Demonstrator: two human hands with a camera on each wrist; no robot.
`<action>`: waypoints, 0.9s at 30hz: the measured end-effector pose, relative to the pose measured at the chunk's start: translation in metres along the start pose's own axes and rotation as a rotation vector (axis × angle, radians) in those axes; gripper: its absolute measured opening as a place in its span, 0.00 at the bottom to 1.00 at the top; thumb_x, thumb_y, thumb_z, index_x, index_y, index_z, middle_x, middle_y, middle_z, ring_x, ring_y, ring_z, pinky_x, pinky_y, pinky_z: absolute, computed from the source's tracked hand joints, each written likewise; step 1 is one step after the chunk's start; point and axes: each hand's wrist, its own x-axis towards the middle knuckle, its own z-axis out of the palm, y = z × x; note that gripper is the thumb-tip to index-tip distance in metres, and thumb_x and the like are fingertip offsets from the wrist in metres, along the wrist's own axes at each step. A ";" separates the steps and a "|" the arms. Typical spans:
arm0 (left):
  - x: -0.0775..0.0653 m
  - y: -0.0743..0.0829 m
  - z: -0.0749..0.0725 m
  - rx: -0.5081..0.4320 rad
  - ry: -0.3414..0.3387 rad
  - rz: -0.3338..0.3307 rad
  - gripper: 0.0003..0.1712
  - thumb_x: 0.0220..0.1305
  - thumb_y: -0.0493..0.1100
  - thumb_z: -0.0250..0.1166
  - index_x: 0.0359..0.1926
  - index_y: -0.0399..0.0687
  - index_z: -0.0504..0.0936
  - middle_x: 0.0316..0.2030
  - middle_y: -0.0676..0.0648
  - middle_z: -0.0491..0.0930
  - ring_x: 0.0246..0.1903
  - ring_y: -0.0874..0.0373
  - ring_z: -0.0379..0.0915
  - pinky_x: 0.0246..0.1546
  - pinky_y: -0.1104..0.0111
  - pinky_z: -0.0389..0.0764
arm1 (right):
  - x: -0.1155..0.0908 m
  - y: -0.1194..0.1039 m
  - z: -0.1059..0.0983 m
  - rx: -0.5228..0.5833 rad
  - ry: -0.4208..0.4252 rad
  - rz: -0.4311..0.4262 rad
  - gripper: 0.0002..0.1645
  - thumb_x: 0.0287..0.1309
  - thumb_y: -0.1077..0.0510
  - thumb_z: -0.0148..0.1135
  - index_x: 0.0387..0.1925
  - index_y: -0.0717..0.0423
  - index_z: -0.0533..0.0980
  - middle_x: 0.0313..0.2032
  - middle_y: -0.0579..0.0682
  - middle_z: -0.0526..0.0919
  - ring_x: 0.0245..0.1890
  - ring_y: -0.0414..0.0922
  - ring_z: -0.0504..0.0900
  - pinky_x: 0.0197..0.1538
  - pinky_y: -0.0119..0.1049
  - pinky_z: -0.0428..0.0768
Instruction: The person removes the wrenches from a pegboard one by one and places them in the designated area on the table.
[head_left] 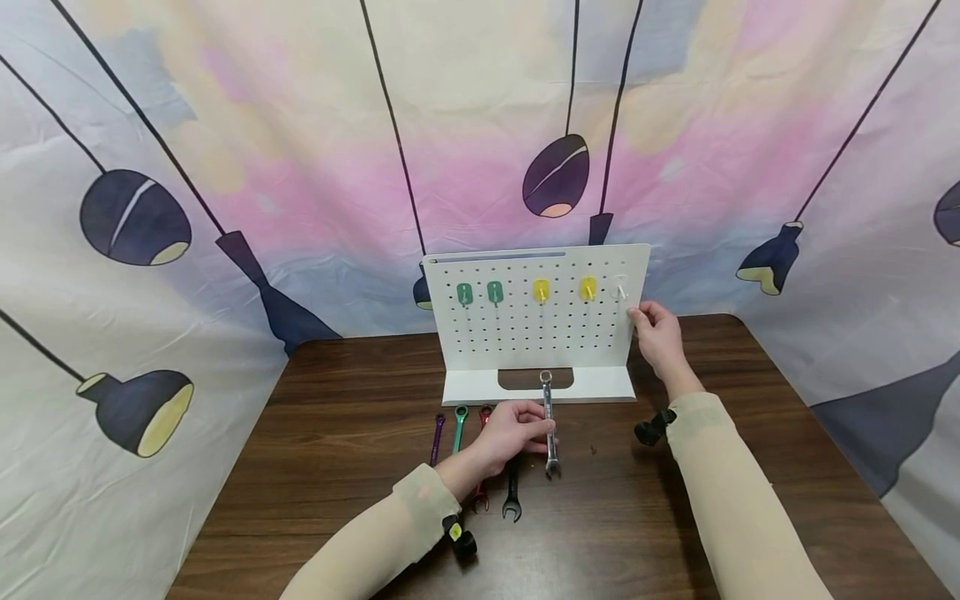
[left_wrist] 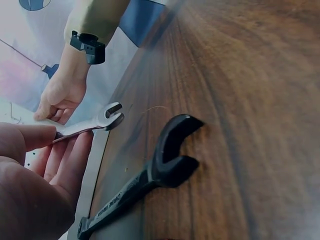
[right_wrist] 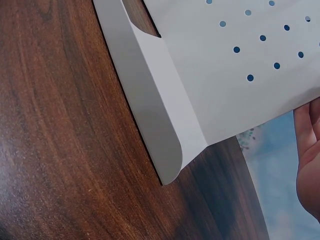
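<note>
My left hand (head_left: 512, 435) pinches a silver combination wrench (head_left: 548, 412) between thumb and fingers, its ring end up and its open end toward me. It is held in front of a white pegboard (head_left: 487, 354) that stands on the table. At the board's right edge, my right hand (head_left: 662, 340) grips the side, thumb on the front face. Below my left hand lies a black wrench (left_wrist: 167, 165), partly covered by it in the head view. A red wrench (head_left: 481, 502) also lies partly hidden under that hand.
A green wrench (head_left: 460, 423) and a purple wrench (head_left: 437, 437) lie left on the wooden table (head_left: 337, 500). Across the board run two green hooks (head_left: 495, 292), two yellow hooks (head_left: 587, 288) and a clear hook (head_left: 619, 288). A patterned cloth (head_left: 465, 83) hangs behind.
</note>
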 end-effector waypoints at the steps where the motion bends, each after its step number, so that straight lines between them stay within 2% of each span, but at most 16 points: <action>1: -0.001 -0.001 0.000 0.011 0.005 -0.001 0.04 0.73 0.30 0.67 0.45 0.31 0.82 0.42 0.33 0.88 0.39 0.49 0.90 0.44 0.56 0.91 | 0.000 0.000 0.000 0.001 0.000 0.000 0.22 0.82 0.49 0.56 0.52 0.68 0.75 0.43 0.55 0.79 0.45 0.44 0.77 0.57 0.52 0.80; 7: -0.007 -0.004 -0.001 0.048 0.032 -0.023 0.08 0.70 0.31 0.71 0.45 0.30 0.83 0.37 0.42 0.89 0.36 0.56 0.88 0.42 0.57 0.91 | -0.001 0.000 0.000 -0.009 0.008 -0.008 0.21 0.83 0.50 0.56 0.52 0.68 0.75 0.43 0.53 0.79 0.44 0.43 0.77 0.57 0.50 0.81; 11: -0.011 -0.003 -0.002 0.054 0.033 -0.046 0.06 0.70 0.31 0.71 0.44 0.32 0.83 0.39 0.39 0.89 0.34 0.57 0.87 0.41 0.58 0.91 | -0.001 0.000 0.001 -0.008 0.009 -0.005 0.20 0.83 0.50 0.56 0.51 0.66 0.76 0.41 0.51 0.79 0.44 0.43 0.77 0.57 0.52 0.81; 15: -0.015 -0.002 -0.001 0.052 0.038 -0.061 0.05 0.69 0.30 0.70 0.44 0.32 0.83 0.39 0.37 0.89 0.32 0.56 0.87 0.41 0.58 0.91 | 0.000 0.001 0.000 0.005 -0.001 0.001 0.20 0.83 0.50 0.56 0.52 0.67 0.75 0.43 0.53 0.78 0.44 0.42 0.77 0.60 0.56 0.80; 20: -0.019 -0.004 -0.002 0.047 0.037 -0.084 0.05 0.69 0.29 0.70 0.44 0.32 0.83 0.40 0.35 0.89 0.29 0.56 0.87 0.40 0.59 0.91 | 0.001 0.002 -0.001 -0.002 -0.002 0.002 0.21 0.83 0.50 0.55 0.53 0.67 0.75 0.44 0.55 0.79 0.45 0.43 0.78 0.59 0.52 0.80; 25: -0.022 -0.004 -0.003 0.058 0.029 -0.090 0.05 0.69 0.29 0.70 0.44 0.32 0.83 0.37 0.39 0.89 0.28 0.57 0.86 0.40 0.59 0.91 | 0.000 0.002 -0.001 0.004 -0.010 -0.002 0.21 0.83 0.50 0.55 0.53 0.68 0.75 0.44 0.56 0.78 0.46 0.44 0.77 0.61 0.56 0.79; 27: -0.023 -0.004 -0.003 0.059 0.026 -0.089 0.06 0.68 0.28 0.70 0.44 0.31 0.83 0.35 0.41 0.89 0.28 0.57 0.86 0.39 0.59 0.91 | 0.000 0.001 -0.001 0.003 -0.011 0.001 0.21 0.83 0.50 0.55 0.53 0.67 0.75 0.45 0.56 0.78 0.46 0.44 0.77 0.61 0.54 0.79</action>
